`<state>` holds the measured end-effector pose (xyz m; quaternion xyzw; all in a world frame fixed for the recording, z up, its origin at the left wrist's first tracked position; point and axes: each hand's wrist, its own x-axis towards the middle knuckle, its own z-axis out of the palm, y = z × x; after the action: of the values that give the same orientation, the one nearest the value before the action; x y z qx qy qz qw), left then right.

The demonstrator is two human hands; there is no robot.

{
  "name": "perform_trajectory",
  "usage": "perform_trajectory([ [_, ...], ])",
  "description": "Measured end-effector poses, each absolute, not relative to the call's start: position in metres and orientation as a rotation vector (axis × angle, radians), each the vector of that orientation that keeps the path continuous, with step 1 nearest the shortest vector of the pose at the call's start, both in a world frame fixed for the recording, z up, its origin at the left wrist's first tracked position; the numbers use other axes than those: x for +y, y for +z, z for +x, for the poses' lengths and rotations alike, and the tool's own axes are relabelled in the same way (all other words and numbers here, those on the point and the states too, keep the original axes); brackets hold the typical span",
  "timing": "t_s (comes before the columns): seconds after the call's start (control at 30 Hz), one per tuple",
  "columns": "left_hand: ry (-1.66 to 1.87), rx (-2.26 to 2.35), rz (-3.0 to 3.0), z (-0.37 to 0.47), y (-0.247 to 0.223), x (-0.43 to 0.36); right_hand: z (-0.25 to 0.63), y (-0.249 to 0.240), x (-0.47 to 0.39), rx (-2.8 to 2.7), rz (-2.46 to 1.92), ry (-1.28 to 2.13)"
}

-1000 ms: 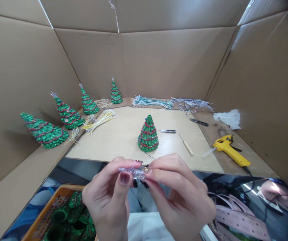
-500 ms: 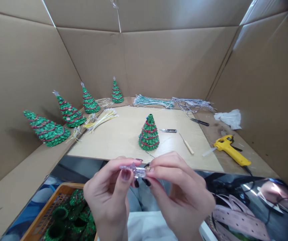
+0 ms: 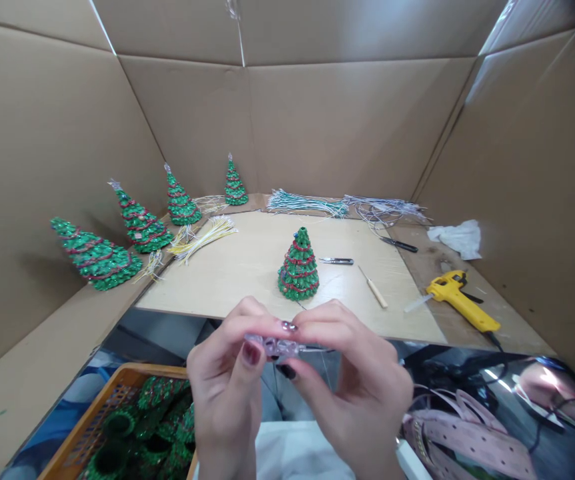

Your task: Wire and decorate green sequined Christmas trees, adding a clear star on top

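In front of my body, over the table's near edge, both hands meet at a small clear lilac beaded piece (image 3: 281, 347). My left hand (image 3: 232, 373) pinches its left end between thumb and fingers. My right hand (image 3: 352, 380) closes on its right end, index finger above and thumb below. A thin line like wire or thread runs right from the beads toward my right palm; its end is hidden. Just beyond my hands a green beaded Christmas tree (image 3: 299, 267) with red garlands stands upright on the board. Its top is bare.
Several similar trees (image 3: 142, 223) line the left side. Wire bundles (image 3: 307, 203) lie at the back. Right of the tree are thread snips (image 3: 336, 261), an awl (image 3: 373, 288) and a yellow glue gun (image 3: 460, 300). An orange basket (image 3: 87, 413) holds green beaded pieces.
My hands have drawn closer together. The beaded piece has turned, so its beads now show in a row, and my right fingers have moved left over it.
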<state>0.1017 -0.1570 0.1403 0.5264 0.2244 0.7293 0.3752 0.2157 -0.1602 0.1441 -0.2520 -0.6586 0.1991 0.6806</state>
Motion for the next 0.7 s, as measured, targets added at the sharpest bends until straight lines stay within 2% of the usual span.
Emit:
perform_trajectory([
  [0.53,1.788,0.628,1.351,0.1015,0.1421,-0.1585,0.2173,0.1468,-0.1624,-1.485,-0.649,0.146],
  [0.7,1.803,0.648,1.361,0.0990,0.1451,-0.1577,0.2188,0.1459,-0.1599,-1.484,-0.634,0.171],
])
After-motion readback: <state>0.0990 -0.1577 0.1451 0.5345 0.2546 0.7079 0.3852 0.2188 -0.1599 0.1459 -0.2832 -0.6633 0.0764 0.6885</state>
